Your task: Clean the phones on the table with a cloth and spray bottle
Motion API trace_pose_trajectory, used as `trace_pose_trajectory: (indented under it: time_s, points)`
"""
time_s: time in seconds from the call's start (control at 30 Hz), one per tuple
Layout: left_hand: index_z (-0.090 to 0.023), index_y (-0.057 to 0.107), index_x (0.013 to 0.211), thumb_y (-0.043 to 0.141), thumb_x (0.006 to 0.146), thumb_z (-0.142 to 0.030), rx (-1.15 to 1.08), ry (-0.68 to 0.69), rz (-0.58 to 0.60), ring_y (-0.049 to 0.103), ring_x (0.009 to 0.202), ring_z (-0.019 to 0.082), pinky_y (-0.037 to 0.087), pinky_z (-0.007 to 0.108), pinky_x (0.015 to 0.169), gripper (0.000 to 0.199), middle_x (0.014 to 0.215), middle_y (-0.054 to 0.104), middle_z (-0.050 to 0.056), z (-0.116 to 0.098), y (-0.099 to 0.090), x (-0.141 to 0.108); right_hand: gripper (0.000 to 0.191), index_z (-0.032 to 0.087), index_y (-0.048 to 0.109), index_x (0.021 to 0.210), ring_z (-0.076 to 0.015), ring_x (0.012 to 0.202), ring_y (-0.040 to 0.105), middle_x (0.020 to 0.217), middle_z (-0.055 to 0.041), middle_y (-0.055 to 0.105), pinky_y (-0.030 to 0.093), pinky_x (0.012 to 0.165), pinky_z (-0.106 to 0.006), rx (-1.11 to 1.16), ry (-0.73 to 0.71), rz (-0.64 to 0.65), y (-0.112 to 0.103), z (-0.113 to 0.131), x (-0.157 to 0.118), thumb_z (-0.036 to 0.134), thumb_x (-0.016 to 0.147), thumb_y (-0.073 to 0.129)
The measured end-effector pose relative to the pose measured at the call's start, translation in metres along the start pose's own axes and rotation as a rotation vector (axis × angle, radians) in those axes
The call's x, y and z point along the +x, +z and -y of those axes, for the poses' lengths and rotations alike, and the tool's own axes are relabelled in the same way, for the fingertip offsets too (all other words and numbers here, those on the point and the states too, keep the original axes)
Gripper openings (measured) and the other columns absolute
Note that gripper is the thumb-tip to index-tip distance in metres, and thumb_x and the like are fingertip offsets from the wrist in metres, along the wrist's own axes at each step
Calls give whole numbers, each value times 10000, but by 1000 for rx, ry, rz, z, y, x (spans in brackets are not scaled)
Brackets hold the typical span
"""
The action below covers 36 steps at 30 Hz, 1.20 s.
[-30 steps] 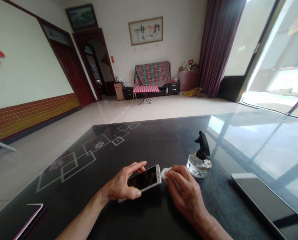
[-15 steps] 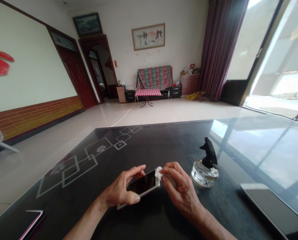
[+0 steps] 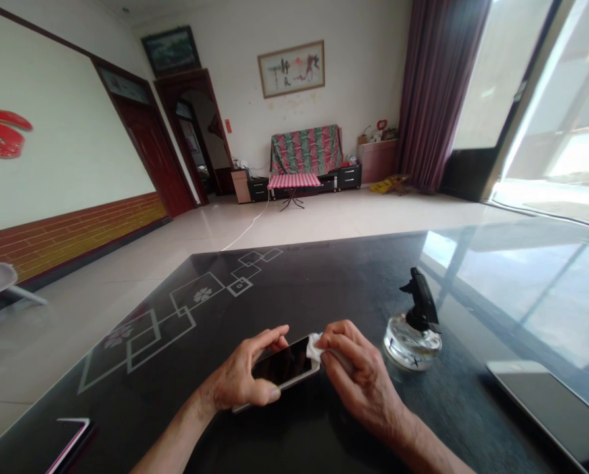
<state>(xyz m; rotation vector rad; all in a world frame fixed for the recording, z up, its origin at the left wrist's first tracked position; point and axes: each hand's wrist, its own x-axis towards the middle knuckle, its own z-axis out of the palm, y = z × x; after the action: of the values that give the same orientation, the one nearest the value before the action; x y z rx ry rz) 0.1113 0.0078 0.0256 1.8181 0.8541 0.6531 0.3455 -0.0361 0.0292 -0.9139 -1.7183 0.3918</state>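
Note:
A smartphone (image 3: 287, 366) with a dark screen and a light frame is tilted up above the black table. My left hand (image 3: 247, 372) grips it by its long edges, thumb on the near side and fingers on the far side. Between the fingertips of my right hand (image 3: 358, 362) is a folded white tissue (image 3: 314, 347), pressed against the phone's right end. The rest of the tissue is hidden inside that hand. To the right of my right hand stands a clear spray bottle (image 3: 412, 342) with a black trigger head.
A tablet-like device (image 3: 551, 411) with a light frame lies at the table's right. Another thin device with a pink-and-white edge (image 3: 72, 444) is at the near left. The glossy black table (image 3: 324, 283) has a printed pattern of squares along its left side.
The view has shifted slightly, so the bottle and the devices appear a little further right. Both hands keep their hold, and the tissue stays at the phone's right end.

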Motion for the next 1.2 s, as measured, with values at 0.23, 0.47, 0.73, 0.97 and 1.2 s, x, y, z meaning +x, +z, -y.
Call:
trace_pose_trajectory:
  time_s: [0.23,0.47,0.73,0.97,1.2]
  points:
    - [-219,448,1367,717,539,-168,205,29,54,536,1033,230,376,403,1037,872,1106,574,27,-5,7,1,140,206,671,847,-157,762,620,844,-43,592,521,693,-260,-132,71,-17,5,-35,-2,240,869,537]
    - [-198,347,1436,737,501,-205,545,7,-29,502,1082,286,368,450,1038,1013,1171,548,81,-4,20,4,157,204,673,829,-162,774,629,855,-43,606,522,700,-269,-210,98,2,2,-36,-3,286,867,545]
    - [-220,266,1473,814,534,-406,606,1,-66,420,1261,347,234,516,1118,1103,1378,456,130,-4,20,5,143,205,663,877,-155,760,620,876,-51,588,522,682,-262,-277,-25,36,7,-38,-11,248,886,527]
    - [-256,363,1435,847,444,-372,606,-168,20,361,1302,420,324,508,1064,1110,1388,452,118,-11,-8,-22,155,208,654,874,-158,757,622,883,-56,589,520,675,-259,-292,-51,57,7,-35,-9,257,896,508]
    - [-184,345,1445,799,500,-301,655,-143,-88,469,1185,358,319,478,1076,1055,1289,514,131,-3,9,-29,134,210,647,883,-159,760,619,902,-53,589,509,670,-266,-364,-8,9,6,-43,-12,265,887,525]
